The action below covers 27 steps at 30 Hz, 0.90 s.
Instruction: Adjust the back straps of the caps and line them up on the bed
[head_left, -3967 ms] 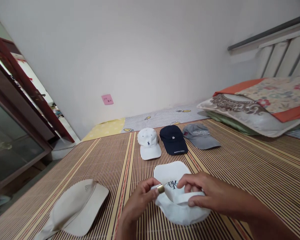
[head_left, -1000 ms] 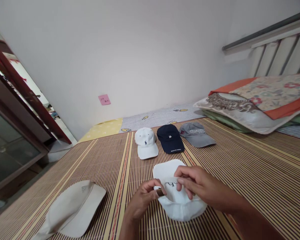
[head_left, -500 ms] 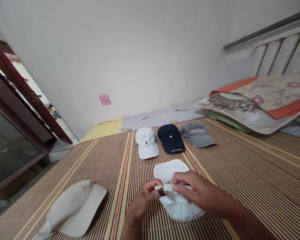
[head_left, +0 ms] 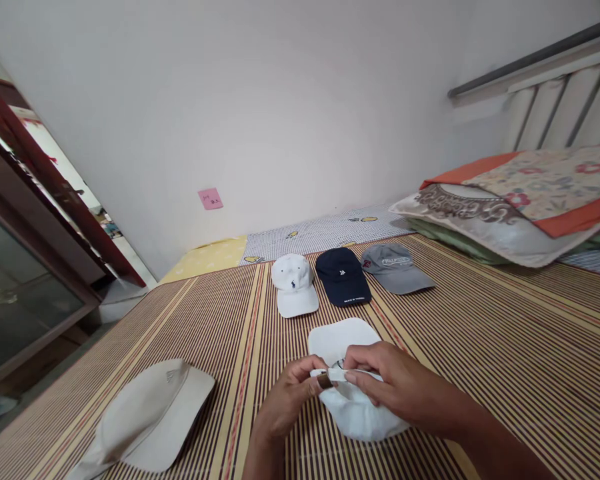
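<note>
A white cap (head_left: 365,417) lies on the striped mat (head_left: 220,333) in front of me, its brim pointing away and its back strap raised. My left hand (head_left: 293,393) pinches the strap's left end, beside a small brown-gold buckle (head_left: 325,381). Thumb and fingers of my right hand (head_left: 395,380) are closed on the same strap a little to the right. Beyond it stand a white cap with a small dark logo (head_left: 296,287), a navy cap (head_left: 343,277) and a grey cap (head_left: 397,269) in a row. A beige cap (head_left: 150,413) rests at the lower left.
Stacked pillows (head_left: 510,207) with an orange-edged floral cover lie at the right, below a radiator (head_left: 570,107). A pink note (head_left: 210,199) is on the wall. At the left stands a glass-fronted cabinet (head_left: 25,293).
Both hands keep their hold on the strap. The buckle at my left fingertips has shifted slightly upward; the other caps have not moved.
</note>
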Motion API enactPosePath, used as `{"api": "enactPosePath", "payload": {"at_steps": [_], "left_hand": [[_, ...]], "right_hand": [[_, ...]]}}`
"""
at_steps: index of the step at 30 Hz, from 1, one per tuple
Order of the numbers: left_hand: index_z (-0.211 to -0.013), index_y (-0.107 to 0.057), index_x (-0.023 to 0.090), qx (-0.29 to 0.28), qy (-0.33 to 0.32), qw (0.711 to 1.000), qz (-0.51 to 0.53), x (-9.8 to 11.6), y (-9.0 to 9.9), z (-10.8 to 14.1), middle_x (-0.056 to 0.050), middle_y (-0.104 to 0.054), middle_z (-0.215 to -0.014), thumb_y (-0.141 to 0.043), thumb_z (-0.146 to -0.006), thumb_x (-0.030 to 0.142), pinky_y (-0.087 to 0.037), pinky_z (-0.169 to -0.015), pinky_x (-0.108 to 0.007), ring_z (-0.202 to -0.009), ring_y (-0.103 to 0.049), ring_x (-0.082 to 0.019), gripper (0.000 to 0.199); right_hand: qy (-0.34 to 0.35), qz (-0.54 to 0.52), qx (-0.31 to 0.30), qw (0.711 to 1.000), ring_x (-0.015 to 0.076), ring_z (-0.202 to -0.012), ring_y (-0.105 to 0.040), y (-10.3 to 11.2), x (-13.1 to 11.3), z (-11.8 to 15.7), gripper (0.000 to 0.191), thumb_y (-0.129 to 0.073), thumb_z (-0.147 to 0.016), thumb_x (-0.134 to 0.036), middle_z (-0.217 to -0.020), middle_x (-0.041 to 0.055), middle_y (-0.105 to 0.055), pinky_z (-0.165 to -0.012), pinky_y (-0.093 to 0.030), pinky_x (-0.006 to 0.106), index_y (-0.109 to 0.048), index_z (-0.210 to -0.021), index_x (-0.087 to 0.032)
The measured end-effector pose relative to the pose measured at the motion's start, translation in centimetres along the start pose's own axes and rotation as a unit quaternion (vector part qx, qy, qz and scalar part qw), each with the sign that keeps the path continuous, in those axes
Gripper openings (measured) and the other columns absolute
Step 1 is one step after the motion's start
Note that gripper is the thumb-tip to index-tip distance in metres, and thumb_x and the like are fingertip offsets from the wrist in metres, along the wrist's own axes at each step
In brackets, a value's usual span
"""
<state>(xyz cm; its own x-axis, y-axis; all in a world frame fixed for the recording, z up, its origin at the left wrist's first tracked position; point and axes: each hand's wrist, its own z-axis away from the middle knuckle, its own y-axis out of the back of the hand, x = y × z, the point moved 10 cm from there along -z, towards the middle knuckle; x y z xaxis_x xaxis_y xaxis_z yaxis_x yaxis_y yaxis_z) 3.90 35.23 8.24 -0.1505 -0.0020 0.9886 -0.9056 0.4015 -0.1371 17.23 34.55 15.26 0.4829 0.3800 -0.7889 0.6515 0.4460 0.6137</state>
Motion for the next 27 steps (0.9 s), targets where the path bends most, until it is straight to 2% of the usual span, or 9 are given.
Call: {"api": "enactPosePath", "payload": {"at_steps": [7,19,27], "left_hand": [[-0.083,-0.071,0.015,-0.005,-0.008,1.000,0.003,0.0,-0.1,-0.1,0.000,-0.057,-0.076,-0.077,-0.085,0.043,-0.034,-0.074,-0.026,-0.074,-0.045,-0.015,0.028],[-0.082,-0.069,0.015,-0.015,-0.024,1.000,-0.014,0.5,-0.3,0.0,0.001,-0.051,-0.074,-0.073,-0.089,0.045,-0.032,-0.072,-0.027,-0.074,-0.041,-0.015,0.031],[-0.081,-0.068,0.015,-0.016,-0.022,0.999,-0.016,0.4,-0.3,0.1,0.002,-0.050,-0.074,-0.073,-0.088,0.045,-0.031,-0.071,-0.027,-0.073,-0.040,-0.015,0.031]], "right_hand": [[0.013,-0.027,0.008,1.000,0.0139,-0.065,-0.052,0.5,-0.3,0.1,0.024,-0.056,-0.095,-0.033,-0.068,-0.0025,-0.060,-0.061,-0.033,0.028,-0.061,-0.076,-0.019],[-0.004,-0.040,-0.022,0.999,0.0122,-0.063,-0.049,-0.3,0.2,0.1,0.021,-0.054,-0.096,-0.030,-0.065,-0.0041,-0.057,-0.059,-0.032,0.027,-0.059,-0.079,-0.019],[0.001,0.002,-0.026,1.000,0.0127,-0.064,-0.048,-0.6,0.3,-0.1,0.022,-0.054,-0.095,-0.030,-0.066,-0.0041,-0.056,-0.060,-0.029,0.028,-0.057,-0.076,-0.019]]}}
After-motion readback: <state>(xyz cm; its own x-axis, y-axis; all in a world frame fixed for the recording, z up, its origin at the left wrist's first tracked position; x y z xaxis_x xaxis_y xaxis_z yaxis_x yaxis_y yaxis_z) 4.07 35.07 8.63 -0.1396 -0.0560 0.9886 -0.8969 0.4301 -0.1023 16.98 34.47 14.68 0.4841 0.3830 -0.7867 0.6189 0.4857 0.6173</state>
